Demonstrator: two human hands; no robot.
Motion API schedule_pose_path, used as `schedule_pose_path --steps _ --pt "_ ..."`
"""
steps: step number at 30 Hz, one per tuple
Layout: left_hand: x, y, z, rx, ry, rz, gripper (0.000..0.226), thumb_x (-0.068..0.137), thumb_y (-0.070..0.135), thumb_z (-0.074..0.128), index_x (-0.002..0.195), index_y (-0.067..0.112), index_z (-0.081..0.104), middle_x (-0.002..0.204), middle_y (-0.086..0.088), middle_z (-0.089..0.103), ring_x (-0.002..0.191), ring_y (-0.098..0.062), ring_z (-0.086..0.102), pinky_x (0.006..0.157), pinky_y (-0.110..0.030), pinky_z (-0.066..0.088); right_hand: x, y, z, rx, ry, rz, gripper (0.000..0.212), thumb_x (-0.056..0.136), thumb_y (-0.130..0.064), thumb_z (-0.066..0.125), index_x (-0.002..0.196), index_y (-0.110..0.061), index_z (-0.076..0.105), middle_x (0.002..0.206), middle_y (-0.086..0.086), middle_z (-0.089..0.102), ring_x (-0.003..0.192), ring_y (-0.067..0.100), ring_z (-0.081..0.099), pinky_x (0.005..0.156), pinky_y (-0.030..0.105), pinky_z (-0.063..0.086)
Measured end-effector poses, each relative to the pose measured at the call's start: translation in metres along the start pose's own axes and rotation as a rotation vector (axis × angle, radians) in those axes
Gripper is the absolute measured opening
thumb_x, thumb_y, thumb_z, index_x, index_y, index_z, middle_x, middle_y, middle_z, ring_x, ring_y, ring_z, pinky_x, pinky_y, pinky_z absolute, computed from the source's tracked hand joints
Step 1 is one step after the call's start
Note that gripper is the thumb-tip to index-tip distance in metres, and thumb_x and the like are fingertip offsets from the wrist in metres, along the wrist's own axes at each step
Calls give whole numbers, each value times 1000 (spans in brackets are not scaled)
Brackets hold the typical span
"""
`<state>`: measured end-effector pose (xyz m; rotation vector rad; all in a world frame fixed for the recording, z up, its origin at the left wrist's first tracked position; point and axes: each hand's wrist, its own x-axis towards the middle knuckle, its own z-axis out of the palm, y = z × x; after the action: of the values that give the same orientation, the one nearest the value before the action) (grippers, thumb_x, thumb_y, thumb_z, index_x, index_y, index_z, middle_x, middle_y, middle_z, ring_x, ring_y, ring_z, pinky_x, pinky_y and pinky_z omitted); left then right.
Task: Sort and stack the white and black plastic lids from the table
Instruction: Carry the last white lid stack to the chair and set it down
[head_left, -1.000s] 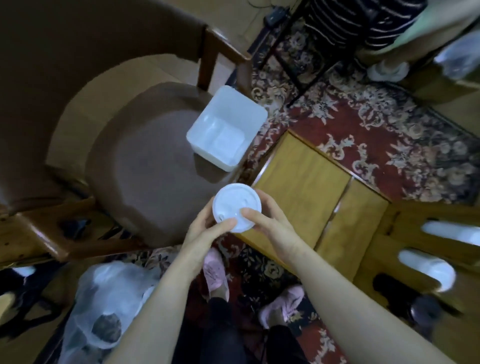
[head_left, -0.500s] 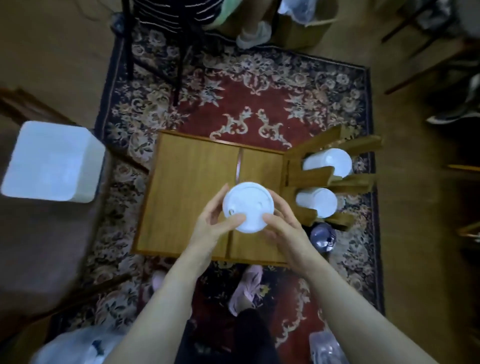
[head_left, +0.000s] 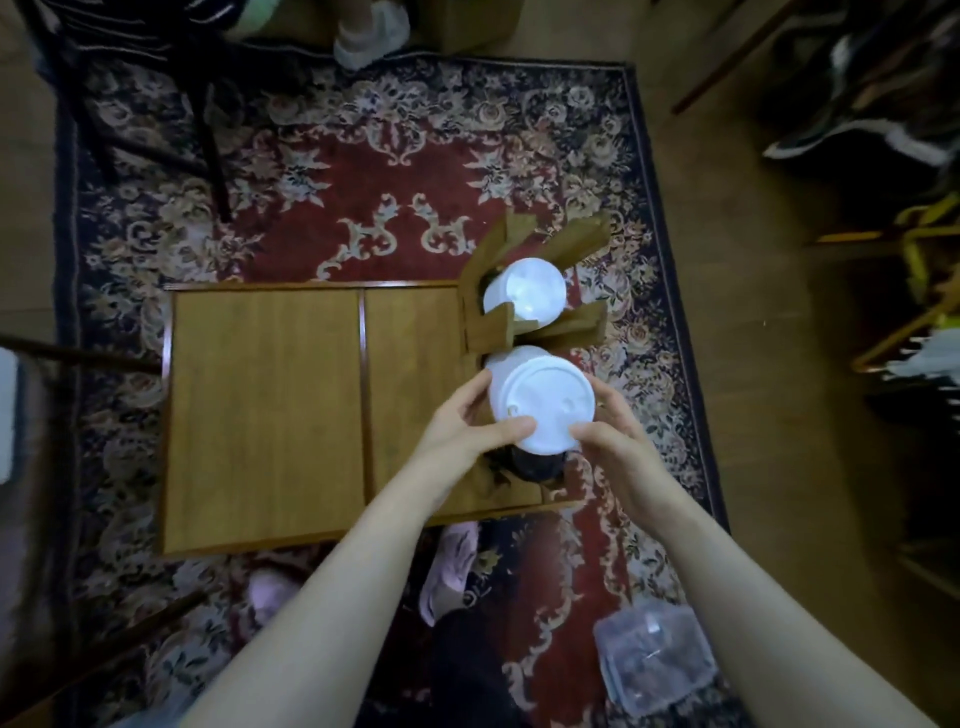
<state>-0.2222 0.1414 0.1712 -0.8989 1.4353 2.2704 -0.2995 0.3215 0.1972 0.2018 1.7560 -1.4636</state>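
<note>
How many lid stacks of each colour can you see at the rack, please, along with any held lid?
White stacks: 2
Black stacks: 1
Held white lids: 1, gripped by left hand and right hand
Total: 4

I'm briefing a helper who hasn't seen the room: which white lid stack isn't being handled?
Find the wooden table on the patterned rug. At its right end stands a slotted wooden rack. The far white lid stack sits there untouched; both hands hold the nearer lid.

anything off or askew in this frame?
Nothing stands out. Both hands, left and right, hold a white lid level over the near white stack in the wooden rack; the far stack sits upright. No spill or damage visible.
</note>
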Motion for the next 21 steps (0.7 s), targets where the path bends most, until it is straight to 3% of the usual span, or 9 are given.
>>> schedule_pose_path --steps 3,7,10,12,16,19,21 --pt "16 -1 12 42 -18 -34 89 78 19 83 154 13 36 155 2 42 140 -13 40 100 -23 39 12 1 -13 -15 28 4 65 67 -23 67 131 -24 52 123 0 63 114 18 59 83 26 47" --pt "35 3 17 82 2 -31 80 73 31 86 144 20 50 129 12 61 122 -7 55 92 -19 45 30 -3 -19 -63 11 2 59 68 -23 62 127 -23 53 121 -2 61 110 13 56 82 23 43" --pt "49 3 17 125 24 -19 102 51 55 84 143 23 54 133 7 64 124 -11 56 105 -30 44 49 -3 -22 -83 7 34 68 67 -25 62 134 -21 49 129 3 58 116 18 54 87 28 41" --pt "57 0 16 131 33 -24 108 46 60 82 143 22 53 137 4 62 127 -14 54 110 -35 41 60 -4 -23 -91 12 48 70 66 -27 62 134 -21 48 132 6 56 120 22 51 91 31 40" --pt "66 -5 17 139 44 -53 104 52 57 83 144 20 52 139 3 60 128 -14 53 100 -25 42 78 -1 -25 -152 27 80 73 63 -28 61 134 -16 49 129 4 56 118 22 51 90 32 41" --pt "73 -10 18 162 42 -76 78 77 39 82 146 19 50 140 4 59 125 -12 53 84 -13 40 84 3 -27 -205 8 128 83 60 -34 65 140 -19 46 136 4 54 126 24 48 105 38 39" --pt "76 -11 19 168 43 -86 66 86 29 75 146 17 49 138 4 59 123 -10 52 78 -10 39 86 4 -28 -220 10 135 83 61 -35 64 140 -20 46 138 4 52 127 23 47 107 39 37"
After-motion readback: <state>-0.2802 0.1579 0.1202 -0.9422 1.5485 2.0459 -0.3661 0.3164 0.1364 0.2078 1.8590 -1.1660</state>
